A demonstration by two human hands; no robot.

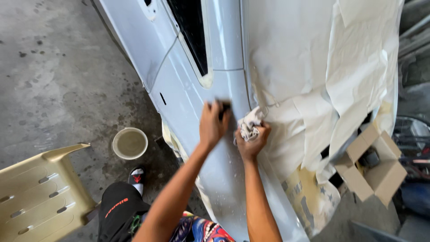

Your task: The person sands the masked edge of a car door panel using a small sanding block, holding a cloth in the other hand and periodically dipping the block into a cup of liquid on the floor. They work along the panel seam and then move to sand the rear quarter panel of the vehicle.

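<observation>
The left hand [213,124] presses a dark sanding block [223,107] flat on the car panel [224,166], just left of the right hand [251,141], whose grip bunches a white rag [249,123].

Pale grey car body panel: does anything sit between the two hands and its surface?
Yes. The left hand presses a small dark block on the pale grey car body panel; the right hand bunches a crumpled white rag against it.

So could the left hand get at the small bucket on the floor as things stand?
Probably yes. The left hand presses a dark sanding block on the car panel; the bucket sits low to its left with bare floor between, though the block fills its grip.
</observation>
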